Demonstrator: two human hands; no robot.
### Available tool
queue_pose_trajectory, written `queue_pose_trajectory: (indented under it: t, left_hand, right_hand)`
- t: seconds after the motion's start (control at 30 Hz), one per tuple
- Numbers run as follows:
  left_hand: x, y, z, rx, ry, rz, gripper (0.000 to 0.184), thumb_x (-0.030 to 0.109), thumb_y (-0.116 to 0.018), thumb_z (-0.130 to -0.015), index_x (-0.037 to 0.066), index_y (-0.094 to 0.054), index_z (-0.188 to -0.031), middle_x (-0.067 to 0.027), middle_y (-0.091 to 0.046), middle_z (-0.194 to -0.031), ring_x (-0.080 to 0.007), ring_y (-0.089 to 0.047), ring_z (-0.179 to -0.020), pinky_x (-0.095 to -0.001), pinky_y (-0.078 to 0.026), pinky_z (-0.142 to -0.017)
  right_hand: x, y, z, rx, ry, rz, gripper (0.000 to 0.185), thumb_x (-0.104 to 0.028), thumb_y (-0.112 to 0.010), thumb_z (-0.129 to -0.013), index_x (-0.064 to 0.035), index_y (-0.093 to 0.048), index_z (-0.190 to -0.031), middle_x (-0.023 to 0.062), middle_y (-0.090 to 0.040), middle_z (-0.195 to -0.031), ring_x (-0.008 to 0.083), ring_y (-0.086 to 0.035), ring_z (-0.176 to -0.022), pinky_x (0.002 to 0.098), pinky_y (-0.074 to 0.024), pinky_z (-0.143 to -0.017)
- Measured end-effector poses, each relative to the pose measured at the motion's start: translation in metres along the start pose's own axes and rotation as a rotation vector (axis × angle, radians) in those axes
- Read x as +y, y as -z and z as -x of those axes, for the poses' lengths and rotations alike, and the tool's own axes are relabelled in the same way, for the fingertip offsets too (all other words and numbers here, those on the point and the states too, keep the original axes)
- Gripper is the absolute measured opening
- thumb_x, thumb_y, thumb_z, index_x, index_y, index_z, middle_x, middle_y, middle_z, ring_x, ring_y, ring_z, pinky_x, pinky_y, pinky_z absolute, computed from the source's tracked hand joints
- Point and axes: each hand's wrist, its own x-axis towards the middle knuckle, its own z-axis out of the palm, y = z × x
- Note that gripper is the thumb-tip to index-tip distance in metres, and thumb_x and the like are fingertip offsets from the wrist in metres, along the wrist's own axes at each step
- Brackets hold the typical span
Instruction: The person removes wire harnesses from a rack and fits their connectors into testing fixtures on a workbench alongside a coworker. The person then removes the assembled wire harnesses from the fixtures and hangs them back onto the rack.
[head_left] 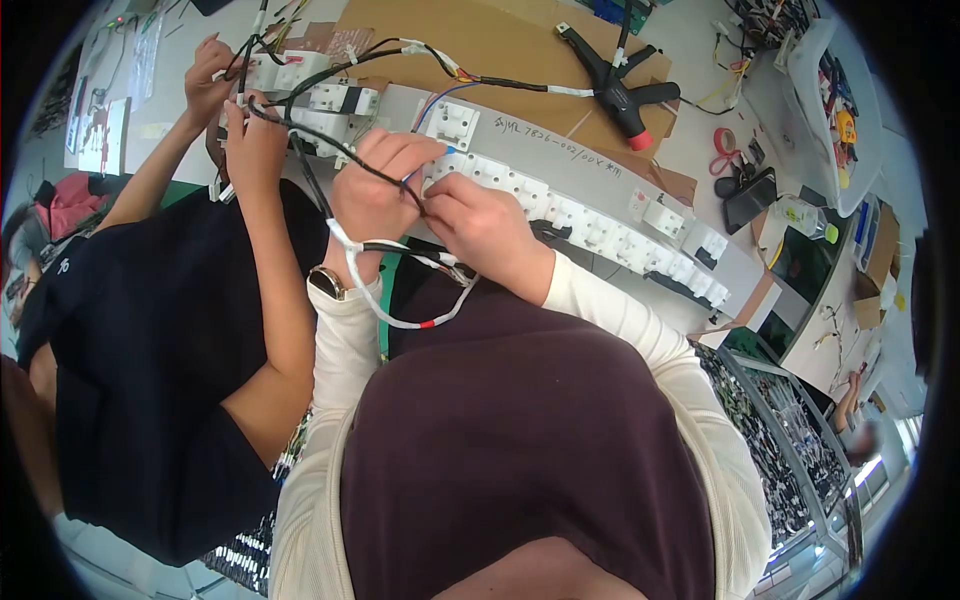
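Note:
A long grey board (600, 175) with handwriting carries a row of white connector blocks (620, 240). At its left part, my left hand (382, 180), with a watch on the wrist, is closed around thin wires near a blue one. Close beside it my right hand (480, 222) pinches at a dark wire (415, 200) with thumb and forefinger; the fingertips nearly meet those of the left. A black cable harness (335, 145) with white tape runs past both hands. One white loop with a red mark (428, 323) hangs below my wrists.
A co-worker in black (160, 350) has both hands on the harness at left. Beyond the board lie a cardboard sheet (480, 40) and a black clamp (620, 95). Red-handled scissors (725, 150), a clear bin (815, 110) and a bottle (805, 220) are at right.

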Motion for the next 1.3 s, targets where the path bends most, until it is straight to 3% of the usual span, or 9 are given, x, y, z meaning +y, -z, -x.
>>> queue_pose_trajectory:
  t: [0.27,0.4,0.63,0.9,1.3]
  left_hand:
    - [-0.006,-0.013,-0.01,-0.058,-0.108,-0.093,0.037,-0.012,-0.067,-0.067,0.008,-0.073,-0.098,-0.0071,-0.071,-0.099,-0.0292,-0.064,-0.086,-0.0368,-0.053,-0.073]
    - [-0.007,-0.022,-0.002,0.105,-0.134,-0.139,0.041,-0.008,-0.064,-0.064,0.008,-0.075,-0.099,-0.0052,-0.071,-0.102,-0.029,-0.065,-0.087,-0.0387,-0.055,-0.078]
    - [-0.013,-0.023,0.016,0.063,-0.158,-0.067,0.042,-0.008,-0.064,-0.064,0.006,-0.076,-0.101,-0.0074,-0.071,-0.102,-0.0275,-0.066,-0.089,-0.0373,-0.054,-0.078]
    - [-0.005,-0.021,0.011,0.031,0.038,0.041,0.039,-0.011,-0.064,-0.071,0.008,-0.076,-0.103,-0.0074,-0.071,-0.104,-0.0261,-0.069,-0.093,-0.0342,-0.057,-0.078]
    - [-0.002,-0.016,0.015,-0.012,0.011,0.0,0.037,-0.011,-0.064,-0.075,0.008,-0.076,-0.104,-0.0078,-0.072,-0.105,-0.026,-0.07,-0.092,-0.0332,-0.057,-0.076]
  right_hand:
    - [-0.001,0.003,-0.002,0.084,-0.122,-0.101,0.013,-0.009,-0.077,-0.071,-0.0073,-0.068,-0.081,0.0032,-0.066,-0.083,0.0238,-0.066,-0.068,0.035,-0.054,-0.057]
    - [0.003,0.001,-0.005,0.148,-0.039,-0.039,0.016,-0.009,-0.078,-0.068,-0.0079,-0.067,-0.08,0.0024,-0.065,-0.083,0.0223,-0.066,-0.073,0.0337,-0.0536,-0.058]
    - [0.009,-0.002,0.003,0.141,0.089,0.066,0.02,-0.008,-0.078,-0.065,-0.0084,-0.067,-0.082,-0.0002,-0.066,-0.084,0.0178,-0.064,-0.079,0.0295,-0.0525,-0.057]
    - [0.013,-0.001,0.004,0.142,0.115,0.044,0.023,-0.007,-0.078,-0.064,-0.0082,-0.067,-0.084,-0.0001,-0.066,-0.085,0.0184,-0.064,-0.077,0.0298,-0.0523,-0.057]
    - [0.006,0.001,-0.006,0.171,-0.008,-0.016,0.022,-0.005,-0.078,-0.062,-0.0089,-0.065,-0.08,0.0006,-0.062,-0.079,0.0214,-0.063,-0.083,0.0325,-0.0526,-0.058]
